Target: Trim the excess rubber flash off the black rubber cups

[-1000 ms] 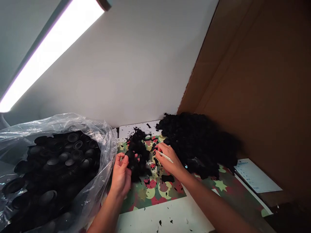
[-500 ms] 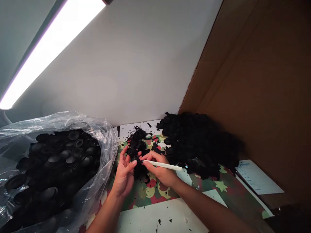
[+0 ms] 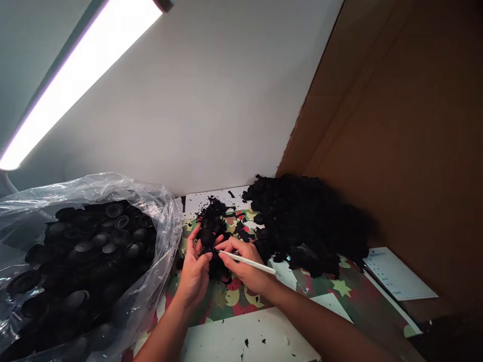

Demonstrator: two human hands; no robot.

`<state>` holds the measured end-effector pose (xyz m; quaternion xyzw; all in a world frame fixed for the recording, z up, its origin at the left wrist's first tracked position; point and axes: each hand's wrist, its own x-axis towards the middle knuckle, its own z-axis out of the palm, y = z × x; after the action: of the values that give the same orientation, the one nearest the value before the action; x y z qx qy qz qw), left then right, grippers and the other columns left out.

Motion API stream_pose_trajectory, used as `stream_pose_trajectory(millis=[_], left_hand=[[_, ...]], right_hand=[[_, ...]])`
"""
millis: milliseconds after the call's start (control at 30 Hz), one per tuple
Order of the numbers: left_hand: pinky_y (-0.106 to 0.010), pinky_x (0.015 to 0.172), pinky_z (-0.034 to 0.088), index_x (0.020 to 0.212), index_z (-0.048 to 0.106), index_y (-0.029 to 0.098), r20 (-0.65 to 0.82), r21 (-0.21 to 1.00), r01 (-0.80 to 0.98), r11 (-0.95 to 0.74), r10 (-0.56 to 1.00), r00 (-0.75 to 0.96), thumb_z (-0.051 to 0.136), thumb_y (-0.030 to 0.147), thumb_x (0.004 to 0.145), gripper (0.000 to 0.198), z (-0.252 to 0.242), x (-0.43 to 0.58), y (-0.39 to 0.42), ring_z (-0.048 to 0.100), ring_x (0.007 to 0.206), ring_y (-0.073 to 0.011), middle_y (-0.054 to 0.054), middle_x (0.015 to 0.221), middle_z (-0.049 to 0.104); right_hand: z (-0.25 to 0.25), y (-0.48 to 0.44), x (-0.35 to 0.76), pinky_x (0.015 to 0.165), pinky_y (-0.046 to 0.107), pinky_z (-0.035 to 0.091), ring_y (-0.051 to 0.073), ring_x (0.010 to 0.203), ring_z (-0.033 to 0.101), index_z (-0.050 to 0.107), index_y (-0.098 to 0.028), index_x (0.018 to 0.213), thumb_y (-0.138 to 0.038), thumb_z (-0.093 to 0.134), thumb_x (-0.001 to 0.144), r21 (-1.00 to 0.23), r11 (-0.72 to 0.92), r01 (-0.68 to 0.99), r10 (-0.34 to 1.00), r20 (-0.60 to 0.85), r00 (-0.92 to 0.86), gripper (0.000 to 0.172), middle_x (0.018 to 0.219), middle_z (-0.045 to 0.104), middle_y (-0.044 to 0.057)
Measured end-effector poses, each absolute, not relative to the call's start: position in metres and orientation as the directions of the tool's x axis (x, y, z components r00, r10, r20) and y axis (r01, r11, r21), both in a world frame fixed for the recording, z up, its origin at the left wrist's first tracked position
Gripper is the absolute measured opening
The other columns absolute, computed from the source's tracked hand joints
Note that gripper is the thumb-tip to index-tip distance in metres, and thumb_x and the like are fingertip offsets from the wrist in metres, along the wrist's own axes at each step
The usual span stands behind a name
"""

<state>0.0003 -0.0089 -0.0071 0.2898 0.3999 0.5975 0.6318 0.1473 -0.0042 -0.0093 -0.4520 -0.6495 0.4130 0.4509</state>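
My left hand (image 3: pixel 194 274) is closed around a black ribbed rubber boot (image 3: pixel 207 238), gripping it between thumb and fingers. From the right, my right hand (image 3: pixel 247 274) pinches a slim white pen-like tool (image 3: pixel 251 262). Its tip meets the dark rubber near my left thumb; the tip's own shape is too small to make out. Black rubber scraps (image 3: pixel 214 208) lie just beyond and beneath my hands on the patterned tabletop (image 3: pixel 234 297).
At left, a clear plastic bag (image 3: pixel 169 221) holds several black rubber boots (image 3: pixel 101 239). A large heap of black rubber pieces (image 3: pixel 302 216) rests against a cardboard panel (image 3: pixel 396 125) on the right. A tube lamp (image 3: pixel 83 75) hangs upper left. White sheets (image 3: pixel 241 334) lie in front.
The white tool has turned slightly, its rear end now lower and further left. The rubber boot has shifted a little in my left hand, which stays in nearly the same place.
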Motion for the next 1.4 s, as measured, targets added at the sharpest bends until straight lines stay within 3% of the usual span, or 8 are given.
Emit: stream_pose_trajectory(millis=[167,400,700,933,1067,1200,1267,1400], left_hand=[[-0.045,0.101,0.051,0.136,0.047,0.032,-0.084,0.869,-0.491,0.069,0.996,-0.010,0.085,0.019,0.066,0.081,-0.011,0.001,-0.010,0.065,0.120,-0.0344,-0.008,0.127,0.066],[-0.046,0.111,0.042,0.144,0.037,0.041,-0.058,0.842,-0.536,0.070,0.998,0.039,0.085,0.015,0.061,0.100,-0.015,0.002,-0.005,0.052,0.136,-0.0344,-0.005,0.137,0.060],[-0.044,0.103,0.049,0.146,0.036,0.038,-0.101,0.858,-0.505,0.095,0.995,0.017,0.089,0.015,0.060,0.104,-0.012,0.000,-0.010,0.057,0.130,-0.0336,-0.007,0.128,0.064],[-0.036,0.109,0.043,0.144,0.042,0.037,-0.042,0.863,-0.504,0.020,0.999,-0.033,0.085,0.012,0.059,0.098,-0.016,0.008,-0.010,0.056,0.129,-0.0274,-0.004,0.127,0.065],[-0.032,0.108,0.042,0.145,0.040,0.039,-0.060,0.857,-0.515,0.015,0.996,-0.070,0.079,0.005,0.055,0.104,-0.015,0.012,-0.010,0.053,0.132,-0.0246,-0.002,0.131,0.063],[-0.032,0.108,0.042,0.147,0.038,0.042,-0.087,0.851,-0.524,0.036,0.993,-0.074,0.076,0.002,0.052,0.109,-0.014,0.009,-0.011,0.052,0.133,-0.0249,-0.001,0.130,0.063],[-0.032,0.104,0.045,0.146,0.040,0.042,-0.121,0.831,-0.551,0.079,0.992,-0.040,0.077,0.004,0.054,0.107,-0.012,0.005,-0.012,0.054,0.131,-0.0249,-0.002,0.130,0.064],[-0.027,0.093,0.049,0.138,0.051,0.035,-0.202,0.758,-0.632,0.164,0.979,0.012,0.075,0.003,0.052,0.095,-0.010,-0.003,-0.012,0.061,0.120,-0.0217,-0.003,0.127,0.067]], right_hand=[[-0.013,-0.011,0.144,0.078,0.031,0.050,0.018,0.082,0.069,0.062,-0.023,0.083,-0.016,0.055,0.089,-0.841,0.448,0.303,0.892,0.399,-0.210,0.012,0.086,0.075,0.001],[-0.027,-0.006,0.138,0.077,0.035,0.045,0.021,0.078,0.064,0.060,-0.021,0.084,-0.006,0.046,0.091,-0.501,0.623,0.601,0.757,0.580,-0.301,0.022,0.081,0.069,0.005],[-0.009,0.001,0.149,0.072,0.032,0.050,0.020,0.075,0.068,0.066,-0.023,0.072,-0.020,0.059,0.085,-0.939,0.252,0.233,0.958,0.208,-0.196,0.015,0.087,0.078,0.002],[-0.011,-0.004,0.149,0.069,0.032,0.049,0.021,0.074,0.069,0.069,-0.023,0.073,-0.022,0.060,0.084,-0.949,0.182,0.258,0.972,0.134,-0.193,0.014,0.088,0.078,0.003],[-0.019,-0.008,0.144,0.074,0.033,0.047,0.020,0.076,0.067,0.069,-0.023,0.083,-0.016,0.054,0.087,-0.858,0.361,0.366,0.928,0.291,-0.233,0.017,0.079,0.074,0.002],[-0.023,0.007,0.156,0.084,0.038,0.041,0.021,0.077,0.063,0.060,-0.022,0.073,-0.008,0.049,0.086,-0.685,0.467,0.559,0.882,0.408,-0.236,0.022,0.078,0.071,0.006],[-0.022,0.020,0.168,0.084,0.038,0.041,0.021,0.079,0.062,0.056,-0.022,0.071,-0.012,0.050,0.087,-0.725,0.391,0.567,0.913,0.383,-0.140,0.020,0.080,0.070,0.005],[-0.020,0.033,0.180,0.075,0.033,0.044,0.021,0.084,0.062,0.047,-0.022,0.061,-0.022,0.057,0.080,-0.922,0.235,0.307,0.972,0.226,-0.063,0.022,0.087,0.070,0.004]])
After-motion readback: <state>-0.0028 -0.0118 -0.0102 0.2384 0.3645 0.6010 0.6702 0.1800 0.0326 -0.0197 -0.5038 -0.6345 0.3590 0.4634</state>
